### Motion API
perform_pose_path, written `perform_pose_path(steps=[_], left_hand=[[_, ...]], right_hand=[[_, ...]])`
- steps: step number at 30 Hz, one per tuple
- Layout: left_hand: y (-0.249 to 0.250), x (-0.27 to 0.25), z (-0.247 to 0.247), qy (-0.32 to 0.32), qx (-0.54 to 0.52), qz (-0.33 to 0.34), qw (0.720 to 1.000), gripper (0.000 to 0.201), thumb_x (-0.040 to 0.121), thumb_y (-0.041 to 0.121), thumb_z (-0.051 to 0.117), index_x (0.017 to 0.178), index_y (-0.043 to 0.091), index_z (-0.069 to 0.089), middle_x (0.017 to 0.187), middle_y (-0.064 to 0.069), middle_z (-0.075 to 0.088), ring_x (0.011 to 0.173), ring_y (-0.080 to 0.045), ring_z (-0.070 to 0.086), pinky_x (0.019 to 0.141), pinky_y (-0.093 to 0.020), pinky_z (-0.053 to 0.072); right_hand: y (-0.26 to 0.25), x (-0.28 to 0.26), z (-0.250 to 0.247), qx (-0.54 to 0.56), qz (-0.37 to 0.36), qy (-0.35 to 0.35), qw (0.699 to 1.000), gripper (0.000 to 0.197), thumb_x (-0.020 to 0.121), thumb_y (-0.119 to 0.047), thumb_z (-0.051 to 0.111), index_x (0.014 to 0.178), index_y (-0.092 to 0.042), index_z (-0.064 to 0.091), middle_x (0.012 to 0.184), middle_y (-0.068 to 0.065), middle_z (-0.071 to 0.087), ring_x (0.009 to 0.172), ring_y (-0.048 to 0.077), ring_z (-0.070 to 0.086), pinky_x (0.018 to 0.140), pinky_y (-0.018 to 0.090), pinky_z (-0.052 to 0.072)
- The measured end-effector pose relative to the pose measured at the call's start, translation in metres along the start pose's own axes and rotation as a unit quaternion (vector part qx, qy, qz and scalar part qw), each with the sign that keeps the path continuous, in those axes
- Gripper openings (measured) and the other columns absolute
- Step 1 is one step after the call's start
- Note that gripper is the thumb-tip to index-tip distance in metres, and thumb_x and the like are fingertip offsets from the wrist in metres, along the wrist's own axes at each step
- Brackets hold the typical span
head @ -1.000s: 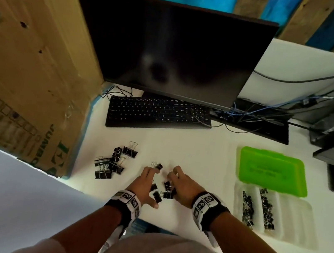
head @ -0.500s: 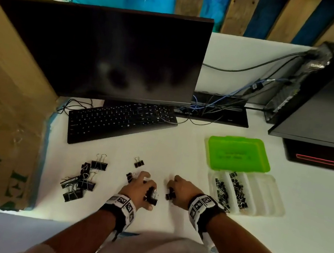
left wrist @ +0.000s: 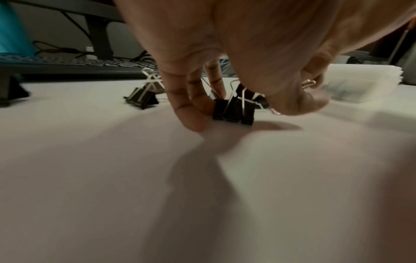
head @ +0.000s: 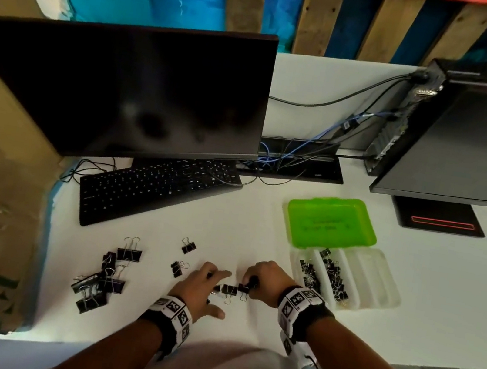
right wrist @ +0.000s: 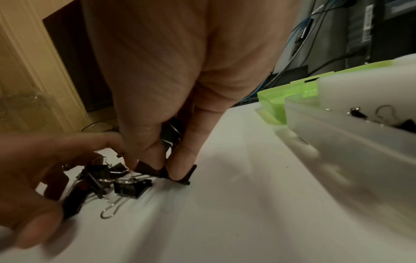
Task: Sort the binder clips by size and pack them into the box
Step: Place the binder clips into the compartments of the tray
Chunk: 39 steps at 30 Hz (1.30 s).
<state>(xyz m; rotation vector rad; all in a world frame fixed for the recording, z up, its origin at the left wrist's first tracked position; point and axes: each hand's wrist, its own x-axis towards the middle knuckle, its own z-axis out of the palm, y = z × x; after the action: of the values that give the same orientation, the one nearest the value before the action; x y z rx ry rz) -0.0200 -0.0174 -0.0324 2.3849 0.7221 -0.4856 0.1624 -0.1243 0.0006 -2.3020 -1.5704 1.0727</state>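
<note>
The right hand point(head: 265, 280) is pinching a binder clip point(right wrist: 178, 173) against the tabletop point(head: 260, 228) near its front edge. The left hand point(head: 203, 289) is touching adjacent clips point(left wrist: 234, 112) with spread fingers. The box point(head: 385, 289) is lying open just right.

**Clearance around the box**

Bare white desk point(head: 261, 225) between keyboard point(head: 152, 189) and box point(head: 378, 288), wide passage. Green lid point(head: 330, 222) lies open behind the box. Loose clip pile point(head: 103, 277) clutters the left; monitor point(head: 124, 85) blocks the back.
</note>
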Motion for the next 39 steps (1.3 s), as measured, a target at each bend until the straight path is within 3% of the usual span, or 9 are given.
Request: perform_pose_path(steps=[8,11,15,18,22,25,29,35,39], left_hand=[[0.030,0.026,0.013,0.012,-0.003,0.067,0.998,0.031,0.083,0.025,0.067,0.113,0.023,0.060,0.121,0.001,0.045,0.106,-0.018,0.052,0.099,-0.035,0.044],[0.029,0.032,0.011,0.054,-0.023,0.043,0.997,0.009,0.084,0.012,0.065,0.092,0.009,0.062,0.113,-0.007,0.055,0.096,-0.018,0.058,0.089,-0.028,0.048],[0.033,0.043,0.003,0.074,-0.046,0.009,0.996,0.008,0.088,0.013,0.059,0.093,0.016,0.063,0.110,-0.001,0.054,0.097,-0.020,0.057,0.075,-0.021,0.042],[0.039,0.051,-0.006,0.100,-0.118,-0.011,0.988,0.027,0.086,-0.005,0.056,0.074,0.020,0.056,0.100,-0.007,0.054,0.101,-0.034,0.061,0.064,-0.021,0.046],[0.056,0.061,-0.019,0.090,-0.227,-0.051,0.968,0.020,0.084,0.002,0.063,0.080,0.022,0.063,0.099,-0.005,0.052,0.090,-0.024,0.057,0.070,-0.025,0.049],[0.061,0.068,-0.017,0.079,-0.220,-0.070,0.970,0.042,0.081,0.006,0.068,0.062,0.042,0.056,0.098,-0.008,0.055,0.090,-0.028,0.058,0.071,-0.038,0.055],[0.070,0.073,-0.020,0.082,-0.239,-0.078,0.964,0.027,0.081,-0.004,0.064,0.069,0.019,0.059,0.098,-0.015,0.057,0.070,-0.018,0.063,0.057,-0.031,0.053],[0.075,0.084,-0.025,0.076,-0.301,-0.115,0.944,0.018,0.081,-0.017,0.051,0.074,-0.002,0.060,0.067,-0.013,0.056,0.038,-0.013,0.048,0.037,-0.019,0.040],[0.079,0.088,-0.031,0.086,-0.312,-0.120,0.939,0.023,0.081,-0.014,0.052,0.070,0.003,0.060,0.070,-0.014,0.057,0.047,-0.017,0.050,0.040,-0.020,0.040]], right_hand=[[0.006,-0.021,0.010,0.054,0.036,0.009,0.998,0.022,0.069,-0.018,0.074,0.091,-0.016,0.071,0.095,0.006,0.072,0.088,0.022,0.066,0.072,0.021,0.044],[0.010,-0.027,0.000,0.065,0.041,0.035,0.996,0.022,0.067,-0.018,0.074,0.089,-0.017,0.072,0.092,0.006,0.073,0.086,0.022,0.067,0.075,0.023,0.051],[0.020,-0.043,-0.036,0.142,0.043,0.130,0.980,0.021,0.068,-0.014,0.075,0.089,-0.014,0.073,0.084,0.005,0.073,0.073,0.012,0.065,0.067,0.017,0.045],[0.044,-0.062,-0.072,0.249,0.092,0.254,0.930,0.016,0.069,-0.009,0.074,0.084,-0.016,0.072,0.070,0.000,0.069,0.056,-0.002,0.060,0.060,0.008,0.047],[0.101,-0.090,-0.102,0.402,0.218,0.365,0.811,0.013,0.071,-0.007,0.071,0.073,-0.020,0.070,0.066,0.005,0.071,0.060,0.020,0.070,0.071,0.033,0.060],[0.134,-0.105,-0.102,0.442,0.277,0.358,0.775,0.009,0.072,-0.007,0.071,0.069,-0.015,0.071,0.062,0.006,0.070,0.060,0.023,0.069,0.076,0.041,0.060],[0.156,-0.111,-0.085,0.440,0.313,0.315,0.781,0.008,0.071,-0.008,0.071,0.079,-0.009,0.073,0.055,0.003,0.070,0.055,0.020,0.069,0.071,0.035,0.061],[0.156,-0.111,-0.081,0.371,0.296,0.264,0.840,0.011,0.078,-0.016,0.073,0.086,-0.013,0.066,0.070,0.010,0.073,0.043,0.008,0.064,0.043,0.017,0.051],[0.163,-0.110,-0.081,0.235,0.306,0.253,0.887,0.010,0.080,-0.037,0.067,0.079,-0.026,0.065,0.071,-0.005,0.073,0.061,0.015,0.069,0.060,0.028,0.054]])
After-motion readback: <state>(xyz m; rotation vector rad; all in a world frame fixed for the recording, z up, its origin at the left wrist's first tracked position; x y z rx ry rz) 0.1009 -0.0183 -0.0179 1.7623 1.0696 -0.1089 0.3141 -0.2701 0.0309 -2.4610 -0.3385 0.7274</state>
